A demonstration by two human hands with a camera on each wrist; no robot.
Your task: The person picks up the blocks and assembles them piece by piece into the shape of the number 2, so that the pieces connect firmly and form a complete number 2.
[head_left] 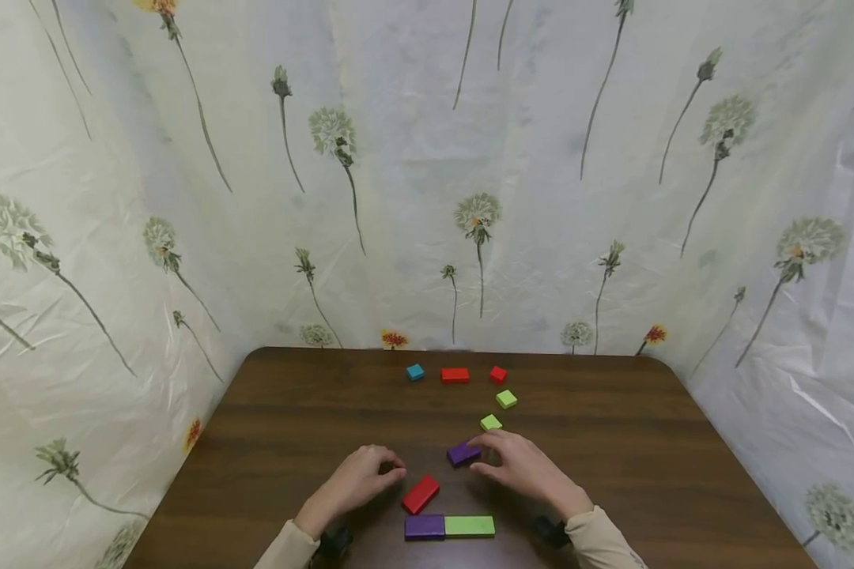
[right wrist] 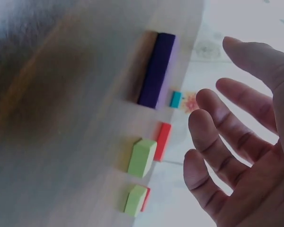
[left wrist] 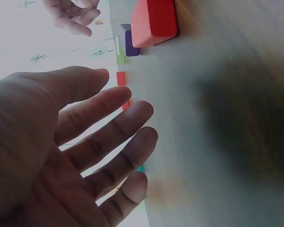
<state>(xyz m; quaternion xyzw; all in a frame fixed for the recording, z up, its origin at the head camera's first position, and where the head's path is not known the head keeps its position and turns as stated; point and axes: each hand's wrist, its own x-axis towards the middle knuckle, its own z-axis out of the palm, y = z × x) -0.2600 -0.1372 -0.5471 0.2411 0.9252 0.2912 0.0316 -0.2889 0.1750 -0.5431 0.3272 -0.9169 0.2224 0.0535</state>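
Note:
My left hand (head_left: pixel 364 478) hovers over the table with relaxed fingers and nothing in them, left of a red block (head_left: pixel 421 495) that lies askew. Beside a purple block (head_left: pixel 463 453) is my right hand (head_left: pixel 521 466), its fingers spread and loosely bent. From the head view a fingertip seems to overlap that block's edge, but the right wrist view has the purple block (right wrist: pixel 157 71) apart from the fingers. Closer to me, another purple block (head_left: pixel 424 528) and a long green block (head_left: pixel 470 527) lie end to end in a row.
Two small green blocks (head_left: pixel 506 399) lie beyond my right hand. Toward the back edge are a blue block (head_left: pixel 415 372), a longer red block (head_left: pixel 455 375) and a small red block (head_left: pixel 498 374). A flower-patterned curtain (head_left: pixel 398 197) surrounds the dark wooden table (head_left: pixel 313 387).

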